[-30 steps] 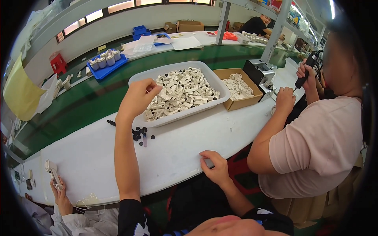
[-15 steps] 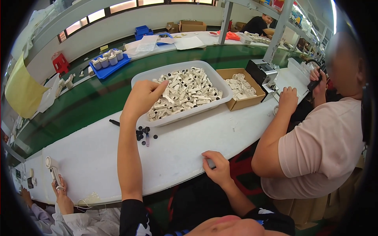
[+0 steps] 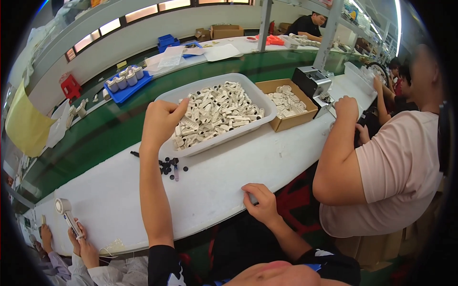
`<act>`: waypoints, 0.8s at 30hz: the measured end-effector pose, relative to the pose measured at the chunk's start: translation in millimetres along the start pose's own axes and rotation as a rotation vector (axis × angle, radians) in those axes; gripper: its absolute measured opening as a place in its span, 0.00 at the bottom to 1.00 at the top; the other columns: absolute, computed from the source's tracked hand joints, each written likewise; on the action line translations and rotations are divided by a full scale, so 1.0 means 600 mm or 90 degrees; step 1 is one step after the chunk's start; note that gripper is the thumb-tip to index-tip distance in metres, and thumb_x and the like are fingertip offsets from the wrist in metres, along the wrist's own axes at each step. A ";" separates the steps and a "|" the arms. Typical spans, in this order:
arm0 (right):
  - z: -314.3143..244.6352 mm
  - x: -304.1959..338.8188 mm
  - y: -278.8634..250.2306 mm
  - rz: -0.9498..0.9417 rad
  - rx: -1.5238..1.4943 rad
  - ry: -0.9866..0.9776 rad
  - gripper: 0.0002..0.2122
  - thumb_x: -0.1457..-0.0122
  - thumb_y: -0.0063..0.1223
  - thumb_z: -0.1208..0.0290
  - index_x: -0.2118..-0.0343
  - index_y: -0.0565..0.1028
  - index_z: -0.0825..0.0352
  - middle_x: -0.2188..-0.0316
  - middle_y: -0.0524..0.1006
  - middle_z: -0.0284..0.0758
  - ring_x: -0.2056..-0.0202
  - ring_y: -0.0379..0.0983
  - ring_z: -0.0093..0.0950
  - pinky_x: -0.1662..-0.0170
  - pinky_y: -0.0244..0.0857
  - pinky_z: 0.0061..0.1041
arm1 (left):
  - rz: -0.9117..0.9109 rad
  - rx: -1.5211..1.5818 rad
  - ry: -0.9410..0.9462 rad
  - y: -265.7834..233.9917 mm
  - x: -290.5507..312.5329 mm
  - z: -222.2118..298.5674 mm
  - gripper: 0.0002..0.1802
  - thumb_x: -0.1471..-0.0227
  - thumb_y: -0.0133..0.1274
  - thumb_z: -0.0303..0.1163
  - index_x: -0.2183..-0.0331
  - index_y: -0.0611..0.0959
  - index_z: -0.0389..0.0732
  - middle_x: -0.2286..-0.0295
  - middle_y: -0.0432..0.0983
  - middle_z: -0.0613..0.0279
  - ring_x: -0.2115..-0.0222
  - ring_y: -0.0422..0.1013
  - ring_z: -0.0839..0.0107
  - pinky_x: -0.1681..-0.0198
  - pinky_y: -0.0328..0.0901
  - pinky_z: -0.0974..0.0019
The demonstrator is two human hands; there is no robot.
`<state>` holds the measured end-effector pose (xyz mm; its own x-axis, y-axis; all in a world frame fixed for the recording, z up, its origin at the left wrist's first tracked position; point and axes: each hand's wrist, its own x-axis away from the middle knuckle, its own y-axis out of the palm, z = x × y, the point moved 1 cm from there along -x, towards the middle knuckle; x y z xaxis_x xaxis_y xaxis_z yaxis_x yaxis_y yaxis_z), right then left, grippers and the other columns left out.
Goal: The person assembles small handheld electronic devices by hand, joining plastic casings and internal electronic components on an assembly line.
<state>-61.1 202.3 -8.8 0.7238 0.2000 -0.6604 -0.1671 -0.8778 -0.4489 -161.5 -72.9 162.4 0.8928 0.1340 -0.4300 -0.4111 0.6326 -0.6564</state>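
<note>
My left hand [image 3: 161, 120] is raised over the left rim of a translucent white plastic bin [image 3: 214, 146]. Its fingers are curled under and the thumb points toward the bin; whatever they hold is hidden. Many small off-white plastic parts [image 3: 219, 110] with dark ends fill the bin. At the table's front edge rests my right hand [image 3: 263, 204], its fingers bent around a small grey piece [image 3: 253, 198], mostly covered. Between the bin and my left forearm lie several round black caps [image 3: 167, 167] and a small tool with a clear purple handle [image 3: 176, 173].
A cardboard box [image 3: 296, 122] of white parts and a black-and-silver machine [image 3: 312, 86] stand right of the bin. A co-worker in a pink shirt [image 3: 391, 167] sits close on my right. At left, another person's hands hold a white handheld fan [image 3: 66, 212]. A green conveyor belt [image 3: 100, 138] runs behind.
The view has shifted slightly. My left hand stays above the bin's left side, a little farther left; my right hand keeps its pose. The right co-worker's dark tool is out of sight.
</note>
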 end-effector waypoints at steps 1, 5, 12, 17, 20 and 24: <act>0.001 0.000 -0.001 -0.003 -0.002 -0.002 0.10 0.54 0.57 0.84 0.66 0.77 0.68 0.66 0.78 0.38 0.65 0.77 0.35 0.63 0.72 0.28 | 0.003 0.005 -0.002 0.001 0.001 0.003 0.29 0.46 0.54 0.45 0.85 0.71 0.28 0.91 0.53 0.56 0.87 0.49 0.71 0.82 0.50 0.62; -0.002 0.000 -0.004 0.005 0.009 -0.009 0.10 0.53 0.57 0.84 0.66 0.78 0.69 0.67 0.79 0.38 0.65 0.77 0.35 0.63 0.73 0.27 | 0.058 0.009 0.056 0.006 -0.001 -0.007 0.29 0.45 0.54 0.45 0.83 0.70 0.28 0.89 0.52 0.55 0.85 0.47 0.70 0.81 0.50 0.61; 0.005 0.007 0.003 -0.006 -0.017 -0.013 0.11 0.52 0.57 0.82 0.64 0.77 0.68 0.66 0.78 0.39 0.65 0.76 0.35 0.62 0.72 0.28 | 0.082 0.036 0.048 0.008 -0.005 -0.017 0.30 0.40 0.49 0.45 0.83 0.65 0.30 0.87 0.50 0.59 0.83 0.46 0.74 0.80 0.47 0.62; 0.006 0.009 0.003 -0.006 -0.015 -0.012 0.10 0.52 0.57 0.82 0.65 0.77 0.69 0.66 0.78 0.38 0.65 0.76 0.35 0.63 0.72 0.27 | 0.071 0.083 -0.002 0.017 -0.008 -0.024 0.32 0.37 0.45 0.48 0.85 0.61 0.36 0.86 0.50 0.68 0.82 0.46 0.78 0.80 0.44 0.65; 0.006 0.010 0.003 -0.003 -0.011 -0.017 0.10 0.52 0.58 0.83 0.65 0.77 0.69 0.66 0.78 0.38 0.65 0.77 0.33 0.63 0.73 0.26 | 0.072 0.097 0.001 0.019 -0.010 -0.036 0.30 0.36 0.44 0.47 0.83 0.62 0.36 0.86 0.52 0.68 0.82 0.47 0.78 0.80 0.45 0.65; 0.009 0.011 0.003 -0.009 -0.023 -0.023 0.10 0.52 0.58 0.83 0.65 0.77 0.69 0.65 0.78 0.38 0.64 0.77 0.34 0.62 0.73 0.26 | 0.076 0.121 0.005 0.022 -0.010 -0.033 0.26 0.35 0.43 0.44 0.79 0.66 0.33 0.86 0.56 0.65 0.82 0.50 0.78 0.80 0.48 0.65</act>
<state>-60.1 204.0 -17.1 0.7012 0.2271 -0.6758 -0.1328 -0.8897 -0.4368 -175.8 -80.1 144.0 0.8380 0.2112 -0.5031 -0.4714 0.7446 -0.4726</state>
